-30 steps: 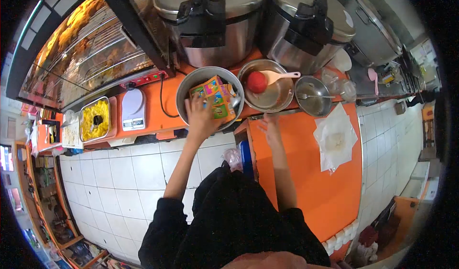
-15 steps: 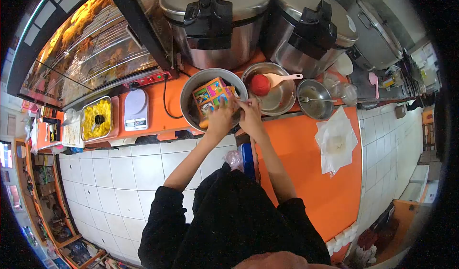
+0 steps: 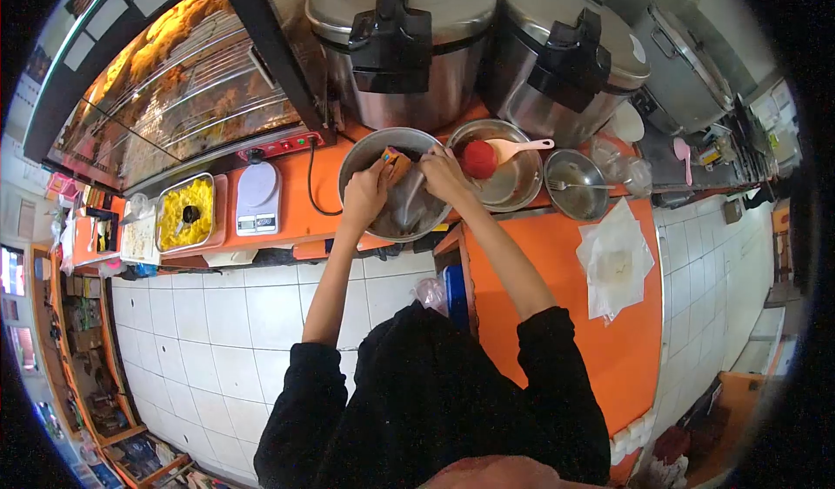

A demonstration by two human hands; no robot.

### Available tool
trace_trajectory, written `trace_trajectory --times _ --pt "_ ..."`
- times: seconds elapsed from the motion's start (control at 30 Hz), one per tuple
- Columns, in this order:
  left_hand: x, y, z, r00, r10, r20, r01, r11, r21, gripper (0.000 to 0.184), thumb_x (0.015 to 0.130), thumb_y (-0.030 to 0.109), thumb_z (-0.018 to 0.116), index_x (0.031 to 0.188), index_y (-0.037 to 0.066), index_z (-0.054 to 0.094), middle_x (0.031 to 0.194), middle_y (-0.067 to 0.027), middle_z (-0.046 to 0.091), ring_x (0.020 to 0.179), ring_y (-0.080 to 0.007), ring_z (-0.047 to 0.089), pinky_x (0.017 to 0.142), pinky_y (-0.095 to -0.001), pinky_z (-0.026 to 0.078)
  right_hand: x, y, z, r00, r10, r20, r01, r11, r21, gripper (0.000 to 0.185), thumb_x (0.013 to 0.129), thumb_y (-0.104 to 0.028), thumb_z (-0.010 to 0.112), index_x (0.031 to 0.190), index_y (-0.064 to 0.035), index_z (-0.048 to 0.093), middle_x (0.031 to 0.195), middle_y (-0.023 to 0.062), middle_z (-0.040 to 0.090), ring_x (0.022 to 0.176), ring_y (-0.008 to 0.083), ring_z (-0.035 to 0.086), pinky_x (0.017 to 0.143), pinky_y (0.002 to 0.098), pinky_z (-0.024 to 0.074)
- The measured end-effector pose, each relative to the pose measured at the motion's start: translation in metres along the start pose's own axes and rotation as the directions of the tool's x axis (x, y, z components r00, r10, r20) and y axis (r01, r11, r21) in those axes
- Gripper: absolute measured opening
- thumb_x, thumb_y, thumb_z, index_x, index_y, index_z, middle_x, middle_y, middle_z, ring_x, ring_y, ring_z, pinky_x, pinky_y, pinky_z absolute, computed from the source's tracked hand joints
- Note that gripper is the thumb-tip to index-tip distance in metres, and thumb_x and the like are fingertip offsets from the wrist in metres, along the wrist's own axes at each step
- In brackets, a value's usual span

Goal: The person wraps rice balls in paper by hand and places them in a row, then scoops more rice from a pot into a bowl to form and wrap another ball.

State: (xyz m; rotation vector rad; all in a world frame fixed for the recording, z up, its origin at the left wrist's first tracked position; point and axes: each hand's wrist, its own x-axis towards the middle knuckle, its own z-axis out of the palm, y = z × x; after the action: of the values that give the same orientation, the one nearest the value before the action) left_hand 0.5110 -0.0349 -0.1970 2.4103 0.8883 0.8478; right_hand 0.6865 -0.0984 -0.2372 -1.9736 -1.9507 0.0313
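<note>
Over the left part of a round metal pot (image 3: 350, 169), my left hand (image 3: 367, 193) is closed around a small colourful box (image 3: 397, 166), now seen tilted on edge. My right hand (image 3: 444, 176) is over the pot's right side, its fingers pinched at what looks like clear plastic (image 3: 410, 195) inside the pot. Just right of the pot stands a metal bowl (image 3: 520, 192) with a red ball-like item (image 3: 479, 159) and a pink-handled spoon (image 3: 526, 146). A smaller bowl (image 3: 581, 200) beside it holds a fork (image 3: 578, 186).
Two large steel cookers (image 3: 400, 98) (image 3: 565, 115) stand behind the bowls. Left are a kitchen scale (image 3: 258, 200), a tray of yellow food (image 3: 185, 215) and a heated display case (image 3: 174, 80). White paper sheets (image 3: 616, 263) lie on the orange counter (image 3: 557, 272) at right.
The colourful box has been tipped up from lying flat, in my left hand. My right hand has come in from over the counter to the pot, now apart from my left.
</note>
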Motion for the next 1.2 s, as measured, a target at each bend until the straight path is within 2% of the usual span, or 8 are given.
trace_trajectory --times 0.17,0.3,0.4,0.57,0.77,0.87,1.0,1.2 --pt "-0.010 -0.002 -0.026 0.968 -0.209 -0.136 0.168 0.951 -0.261 0.031 0.092 0.026 0.043 0.097 -0.002 0.055 0.064 -0.0202 0.055 0.057 -0.0289 0.057 0.053 -0.0390 0.042 0.022 -0.015 -0.008 0.994 -0.021 -0.111 0.076 0.854 0.515 0.027 0.074 -0.005 0.054 0.101 -0.0007 0.060 0.098 0.0120 0.060 0.085 0.0319 0.059 0.075 0.0428 0.0476" --pt "-0.024 -0.022 -0.020 0.941 -0.269 -0.204 0.153 0.878 -0.454 0.038 0.094 0.030 0.039 0.113 -0.002 0.047 0.071 -0.0118 0.055 0.064 -0.0154 0.052 0.054 -0.0301 0.041 0.038 -0.053 -0.016 0.913 0.259 0.314 -0.371 0.212 0.904 0.034 0.084 -0.018 0.053 0.113 -0.0001 0.052 0.096 0.0070 0.061 0.089 0.0185 0.060 0.079 0.0304 0.0457" --pt "-0.038 -0.023 -0.028 0.917 -0.392 -0.078 0.269 0.750 -0.605 0.034 0.092 0.025 0.044 0.113 -0.001 0.044 0.080 -0.0052 0.057 0.073 -0.0135 0.054 0.062 -0.0249 0.045 0.035 -0.086 -0.046 0.907 0.289 0.306 -0.416 0.499 0.760 0.035 0.084 -0.020 0.055 0.112 0.0001 0.053 0.097 0.0074 0.061 0.090 0.0174 0.060 0.083 0.0293 0.0436" --pt "-0.057 -0.033 -0.032 0.861 -0.502 0.088 0.361 0.479 -0.800 0.026 0.081 0.005 0.060 0.104 0.001 0.047 0.083 -0.0049 0.059 0.072 -0.0119 0.058 0.063 -0.0260 0.049 0.012 -0.079 0.010 0.963 -0.269 -0.004 0.141 0.490 0.860 0.073 0.071 -0.014 0.067 0.134 -0.0096 0.032 0.138 0.0131 0.033 0.126 0.0215 0.033 0.098 0.0298 0.0314" --pt "-0.075 -0.053 -0.024 0.770 -0.629 0.108 0.377 0.313 -0.872 0.022 0.078 0.002 0.062 0.098 0.000 0.052 0.085 -0.0049 0.060 0.072 -0.0124 0.059 0.063 -0.0271 0.050 0.010 -0.047 0.025 0.961 -0.249 0.117 0.055 0.591 0.805 0.056 0.072 -0.005 0.061 0.125 -0.0046 0.043 0.122 0.0091 0.052 0.110 0.0197 0.049 0.094 0.0300 0.0365" --pt "-0.080 -0.057 -0.046 0.714 -0.687 0.133 0.369 0.208 -0.906 0.024 0.077 0.003 0.063 0.098 0.001 0.053 0.086 -0.0045 0.060 0.074 -0.0130 0.059 0.063 -0.0273 0.050 0.014 -0.020 0.025 0.993 0.001 0.117 -0.107 0.395 0.912 0.041 0.072 -0.001 0.058 0.113 -0.0037 0.052 0.107 0.0076 0.059 0.097 0.0159 0.055 0.089 0.0295 0.0412" --pt "-0.104 -0.078 -0.076 0.690 -0.723 0.048 0.298 0.224 -0.928 0.036 0.075 0.009 0.068 0.106 0.003 0.049 0.091 -0.0054 0.058 0.075 -0.0163 0.061 0.064 -0.0286 0.052 0.015 -0.024 -0.048 0.821 0.518 0.241 -0.073 -0.324 0.943 0.032 0.075 0.001 0.052 0.107 -0.0001 0.053 0.100 0.0090 0.058 0.090 0.0181 0.058 0.081 0.0303 0.0475" --pt "-0.167 -0.156 -0.037 0.471 -0.862 -0.187 0.277 0.346 -0.897 0.054 0.066 0.011 0.076 0.105 -0.002 0.041 0.096 -0.0116 0.055 0.080 -0.0148 0.057 0.064 -0.0276 0.050 0.022 -0.026 -0.036 0.844 0.464 0.271 0.085 -0.614 0.785 0.028 0.086 -0.014 0.046 0.113 -0.0067 0.049 0.107 0.0111 0.056 0.103 0.0237 0.053 0.089 0.0397 0.0448"
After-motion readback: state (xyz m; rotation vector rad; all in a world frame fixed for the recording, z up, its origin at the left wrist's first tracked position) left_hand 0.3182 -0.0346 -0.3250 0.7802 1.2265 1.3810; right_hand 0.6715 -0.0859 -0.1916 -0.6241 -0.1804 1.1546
